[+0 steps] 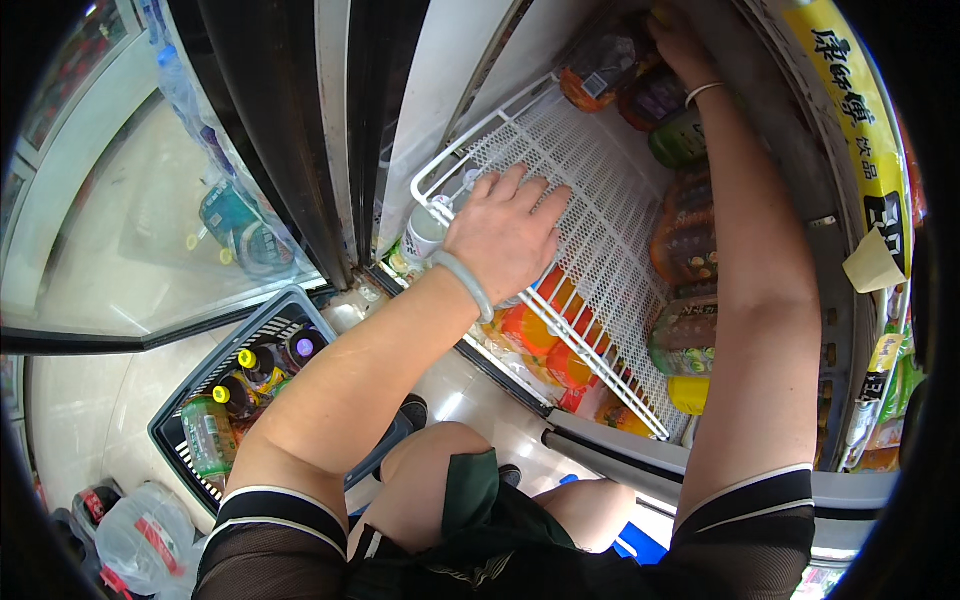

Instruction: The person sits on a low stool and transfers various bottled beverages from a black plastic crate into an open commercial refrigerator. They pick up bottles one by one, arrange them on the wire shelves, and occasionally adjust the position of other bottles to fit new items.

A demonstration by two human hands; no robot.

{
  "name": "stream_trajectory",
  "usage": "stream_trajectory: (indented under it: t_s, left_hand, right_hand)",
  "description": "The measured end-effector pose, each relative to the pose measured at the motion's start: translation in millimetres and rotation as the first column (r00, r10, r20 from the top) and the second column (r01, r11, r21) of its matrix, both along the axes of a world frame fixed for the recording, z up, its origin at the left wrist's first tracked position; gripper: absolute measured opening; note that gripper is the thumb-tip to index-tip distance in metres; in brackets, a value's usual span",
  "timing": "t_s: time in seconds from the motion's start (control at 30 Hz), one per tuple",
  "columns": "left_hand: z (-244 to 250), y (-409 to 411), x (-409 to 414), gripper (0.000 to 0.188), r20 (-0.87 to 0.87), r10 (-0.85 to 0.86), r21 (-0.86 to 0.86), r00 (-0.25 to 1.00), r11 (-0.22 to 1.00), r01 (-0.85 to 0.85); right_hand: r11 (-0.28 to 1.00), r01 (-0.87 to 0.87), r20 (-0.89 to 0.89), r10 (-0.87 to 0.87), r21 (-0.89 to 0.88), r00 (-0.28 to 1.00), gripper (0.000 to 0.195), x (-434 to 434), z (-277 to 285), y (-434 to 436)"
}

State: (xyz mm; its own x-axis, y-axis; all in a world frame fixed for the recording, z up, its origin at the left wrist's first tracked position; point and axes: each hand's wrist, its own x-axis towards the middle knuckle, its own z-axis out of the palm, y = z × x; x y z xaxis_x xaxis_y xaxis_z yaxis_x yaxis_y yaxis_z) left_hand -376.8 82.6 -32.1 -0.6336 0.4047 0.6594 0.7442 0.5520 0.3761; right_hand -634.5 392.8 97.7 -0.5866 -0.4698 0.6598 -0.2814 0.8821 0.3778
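Note:
My left hand lies palm down on the front rail of a white wire shelf inside a drinks cooler, fingers slightly spread. A pale bangle circles that wrist. Deep in the cooler's dark far corner is my right hand, beside several drink bottles. Shadow hides its fingertips, so whether it holds a bottle cannot be told. Nearest it are a dark amber bottle and a bottle with a purple label. A green bottle and reddish-brown bottles continue the row under my right forearm.
Orange drink bottles and a white-capped bottle stand below the shelf. A dark plastic basket with several bottles sits on the floor at left. The glass door stands ajar. Wrapped large bottles are at lower left.

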Motion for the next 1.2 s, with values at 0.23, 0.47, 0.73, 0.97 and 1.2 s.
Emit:
stream_trajectory:
  t_s: [0.23, 0.47, 0.73, 0.97, 1.2]
  left_hand:
    - [-1, -3, 3, 0.039, 0.011, 0.022, 0.021, 1.0, 1.0, -0.022]
    - [1, -3, 1, 0.038, 0.012, 0.021, 0.042, 1.0, 0.999, -0.021]
    - [0, -4, 2, 0.038, 0.004, 0.026, 0.05, 1.0, 0.998, -0.027]
    - [0, -4, 2, 0.038, -0.001, 0.026, 0.042, 1.0, 0.999, -0.026]
    - [2, -4, 1, 0.037, 0.0, 0.014, 0.055, 1.0, 0.998, -0.014]
  right_hand:
    - [0.945, 0.031, 0.183, 0.031, -0.326, 0.983, 0.04, 61, 23, -46]
    - [0.794, 0.225, 0.382, 0.01, -0.565, 0.924, 0.068, 96, 16, -77]
    - [0.605, 0.127, 0.254, 0.129, -0.786, 0.959, 0.097, 108, -73, -58]
    - [0.554, 0.43, 0.422, -0.151, -0.713, 0.894, 0.096, 88, -56, -99]
    - [0.66, 0.276, 0.216, -0.173, -0.699, 0.961, 0.09, 74, -68, -99]
